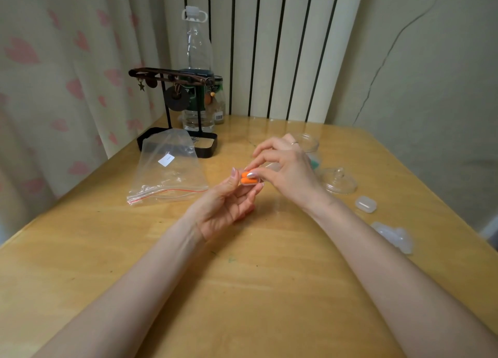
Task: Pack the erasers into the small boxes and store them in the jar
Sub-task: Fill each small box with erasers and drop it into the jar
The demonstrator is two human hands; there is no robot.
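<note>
My left hand [226,204] holds a small clear box [252,183] between thumb and fingers above the table's middle. Two orange erasers [246,177] lie side by side in the box. My right hand [283,169] pinches down on the erasers and the box's edge from the right. Behind that hand stands the glass jar [310,147], partly hidden, with something teal inside it. The jar's glass lid [340,181] lies on the table to the right. Another small clear box [365,204] and a cluster of more clear boxes [394,236] lie further right.
An empty zip bag [168,169] lies left of my hands on the wooden table [242,290]. A black jewellery stand [175,109] and plastic bottles [198,69] occupy the back left corner. A curtain hangs at the left, a radiator behind, and a wall at the right.
</note>
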